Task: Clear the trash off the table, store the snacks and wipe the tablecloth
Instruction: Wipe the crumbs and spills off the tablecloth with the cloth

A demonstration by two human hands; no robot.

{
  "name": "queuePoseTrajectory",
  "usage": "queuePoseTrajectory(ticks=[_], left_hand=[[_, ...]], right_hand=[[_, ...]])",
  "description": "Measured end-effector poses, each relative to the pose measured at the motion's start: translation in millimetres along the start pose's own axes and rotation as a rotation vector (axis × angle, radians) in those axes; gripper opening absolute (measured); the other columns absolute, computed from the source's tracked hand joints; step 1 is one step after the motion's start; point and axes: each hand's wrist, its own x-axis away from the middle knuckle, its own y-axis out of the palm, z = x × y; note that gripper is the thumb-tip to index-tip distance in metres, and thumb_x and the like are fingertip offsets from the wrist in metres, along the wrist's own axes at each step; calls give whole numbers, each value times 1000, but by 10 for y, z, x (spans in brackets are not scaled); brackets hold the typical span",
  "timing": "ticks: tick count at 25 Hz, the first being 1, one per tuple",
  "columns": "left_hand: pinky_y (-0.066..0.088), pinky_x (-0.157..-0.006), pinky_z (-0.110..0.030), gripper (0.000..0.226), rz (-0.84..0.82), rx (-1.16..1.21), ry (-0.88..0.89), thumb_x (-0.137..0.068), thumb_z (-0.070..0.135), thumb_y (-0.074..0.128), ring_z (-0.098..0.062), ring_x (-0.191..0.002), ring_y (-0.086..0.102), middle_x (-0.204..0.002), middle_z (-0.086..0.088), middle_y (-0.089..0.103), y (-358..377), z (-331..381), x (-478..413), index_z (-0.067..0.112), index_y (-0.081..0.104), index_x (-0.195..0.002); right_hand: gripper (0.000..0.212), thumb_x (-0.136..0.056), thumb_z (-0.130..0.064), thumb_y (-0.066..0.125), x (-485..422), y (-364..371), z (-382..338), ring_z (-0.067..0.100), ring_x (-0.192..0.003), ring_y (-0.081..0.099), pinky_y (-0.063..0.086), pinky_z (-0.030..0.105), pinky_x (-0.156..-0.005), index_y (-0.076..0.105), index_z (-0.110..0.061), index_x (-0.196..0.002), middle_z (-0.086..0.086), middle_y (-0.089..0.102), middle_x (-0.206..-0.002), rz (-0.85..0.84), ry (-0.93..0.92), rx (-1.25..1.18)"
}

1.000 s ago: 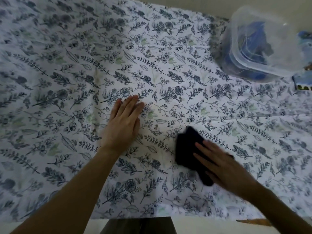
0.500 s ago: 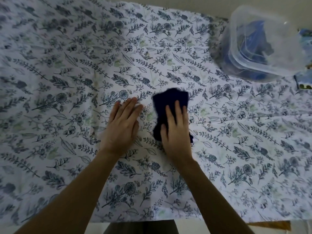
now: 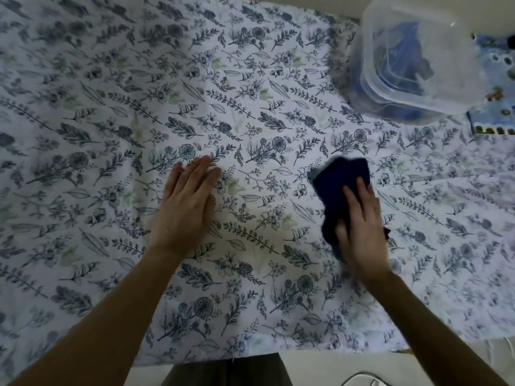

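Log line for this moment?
stage: wiping | left hand: flat on tablecloth | right hand: pressing dark cloth | clear tub: far right

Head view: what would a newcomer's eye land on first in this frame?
The dark blue cloth stands out right of centre, pressed under the right hand on the floral tablecloth. The left hand lies flat to its left. A clear plastic container with blue contents sits top right.

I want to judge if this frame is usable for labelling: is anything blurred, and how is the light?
Head view: dim, bluish light; the right hand and dark blue cloth are motion-smeared, the left hand sharper; the tablecloth pattern softens and bends toward the edges; a small glare spot on the clear plastic container.
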Motion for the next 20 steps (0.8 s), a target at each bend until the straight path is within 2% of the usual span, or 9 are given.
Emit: queuePoseTrajectory(ticks=[1,3,8,10,12,14,16,18,20], left_hand=[[13,-121,-49,50,-1,-4,2,-99,26,25,-20,-148,18,-156,-9,28,-4,-4,-9,13,34,-146],[11,-122,-48,50,-11,-9,9,-98,26,24,-20,-148,16,-157,-8,26,-12,28,-2,14,32,-146],[11,-121,-47,49,3,49,7,-93,19,29,-26,-144,26,-154,-9,31,-38,5,-37,11,39,-141],[10,-118,-46,52,-75,109,21,-89,17,33,-28,-143,27,-154,-11,30,-71,-76,-102,10,40,-141],[8,-117,-48,55,-155,86,6,-91,19,33,-30,-146,20,-157,-12,23,-112,-69,-115,9,34,-145],[11,-118,-52,53,-147,40,-94,-96,24,31,-32,-147,15,-158,-15,19,-78,177,-62,6,29,-147],[17,-118,-55,50,-82,77,-156,-98,28,29,-34,-145,22,-154,-20,27,43,635,46,3,36,-141],[19,-117,-56,47,-33,136,-115,-96,28,30,-34,-142,28,-151,-19,33,223,1207,139,4,43,-134],[15,-120,-53,47,-28,155,-78,-97,28,29,-28,-145,24,-153,-15,31,435,1720,153,7,42,-136]], right_hand=[[54,-97,-29,28,-100,93,-246,36,-146,7,16,58,-116,25,-11,-148,12,13,-159,44,86,28],[54,-100,-33,21,-239,211,-700,40,-146,4,12,58,-117,25,-7,-147,17,15,-158,41,70,33],[57,-95,-32,41,-32,415,-1084,44,-143,15,20,57,-114,31,-8,-146,20,22,-156,-69,-374,81],[58,-94,-31,45,312,427,-875,42,-144,15,21,54,-116,30,-9,-146,18,21,-156,-109,-544,82],[58,-93,-31,45,666,372,-524,39,-144,17,24,50,-116,32,-10,-146,15,24,-156,-109,-626,110],[58,-91,-33,46,943,252,-102,39,-142,23,29,49,-114,37,-10,-144,15,29,-154,-93,-632,130],[59,-89,-34,47,1094,136,331,37,-142,25,27,47,-115,39,-11,-143,14,32,-152,-94,-658,146],[58,-89,-32,46,1137,-2,774,35,-142,24,23,45,-117,38,-11,-143,13,32,-153,-97,-670,142],[57,-90,-28,45,1105,-143,1209,35,-142,24,26,48,-115,36,-9,-143,13,30,-153,-100,-589,107]])
